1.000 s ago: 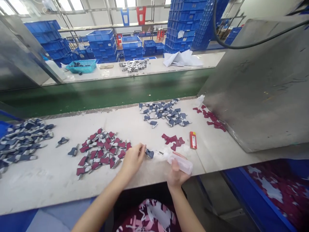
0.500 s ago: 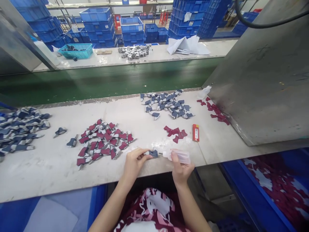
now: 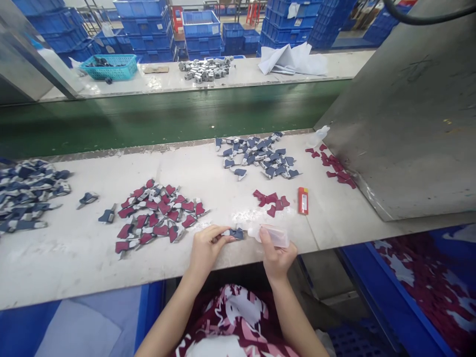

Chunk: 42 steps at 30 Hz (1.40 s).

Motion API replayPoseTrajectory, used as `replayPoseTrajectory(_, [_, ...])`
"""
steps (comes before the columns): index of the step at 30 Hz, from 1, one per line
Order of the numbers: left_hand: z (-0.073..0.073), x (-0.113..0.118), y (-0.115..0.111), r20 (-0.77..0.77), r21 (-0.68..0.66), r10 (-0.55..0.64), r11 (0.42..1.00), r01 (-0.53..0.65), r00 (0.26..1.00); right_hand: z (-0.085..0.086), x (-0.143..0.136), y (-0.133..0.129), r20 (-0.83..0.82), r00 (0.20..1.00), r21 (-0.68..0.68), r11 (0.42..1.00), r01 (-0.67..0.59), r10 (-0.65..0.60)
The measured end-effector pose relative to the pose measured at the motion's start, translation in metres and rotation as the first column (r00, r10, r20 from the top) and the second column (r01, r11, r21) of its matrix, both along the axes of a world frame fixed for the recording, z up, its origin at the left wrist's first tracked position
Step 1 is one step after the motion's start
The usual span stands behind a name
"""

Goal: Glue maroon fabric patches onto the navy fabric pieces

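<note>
- Blue crates stand in stacks at the back of the room, and a long pale tabletop runs across the front.
- One small blue piece is held up close to the tabletop's front edge, near the middle of that edge.
- The left hand has its thumb and fingers pinched on the left end of it. That looks like a good hold, since the other end is free.
- The right hand has its fingers wrapped around a clear bottle. Its thin tip points at the free end. I cannot tell if the two touch.
- To do this well, I think both hands should be very still. A soft, small squeeze is best, as a big one could make a mess.
- It seems wise to hold the left fingertips back from the tip.
- Just behind is a shiny patch. It might be sticky, so best not put the piece there.
- Farther back are dark red cutouts, with a red lighter to their right.
- Near the tabletop's back edge is a blue pile.
</note>
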<state>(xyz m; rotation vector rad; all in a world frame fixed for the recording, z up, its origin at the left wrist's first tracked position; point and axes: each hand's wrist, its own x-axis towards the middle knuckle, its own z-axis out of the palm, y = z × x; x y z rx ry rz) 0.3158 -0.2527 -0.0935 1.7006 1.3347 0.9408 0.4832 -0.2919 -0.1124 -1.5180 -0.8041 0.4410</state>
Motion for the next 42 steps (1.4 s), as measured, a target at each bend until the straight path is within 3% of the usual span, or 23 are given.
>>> replayPoseTrajectory(12, [-0.003,0.000,-0.001,-0.003,0.026,0.005,1.000,-0.005,1.000,-0.008,0.001,-0.003,0.061,0.993,0.025,0.994,0.103,-0.104])
replayPoseTrajectory(22, [-0.002,0.001,-0.003,-0.011,0.036,0.015,0.999,-0.015,1.000,-0.011,0.004,-0.009,0.078,0.991,0.066,0.992,0.106,-0.111])
replayPoseTrajectory(31, [-0.007,0.003,-0.003,-0.009,0.105,0.029,0.994,-0.028,1.000,-0.004,0.002,-0.009,-0.029,0.989,0.040,0.989,0.145,-0.144])
replayPoseTrajectory(37, [-0.010,0.003,-0.003,-0.011,0.157,0.021,0.987,-0.019,1.000,0.008,-0.012,-0.003,-0.029,0.999,0.011,1.000,0.027,-0.027])
replayPoseTrajectory(42, [-0.010,0.003,-0.003,-0.007,0.186,0.013,0.983,-0.012,1.000,0.008,-0.014,-0.001,-0.029,1.000,-0.015,1.000,0.011,-0.011])
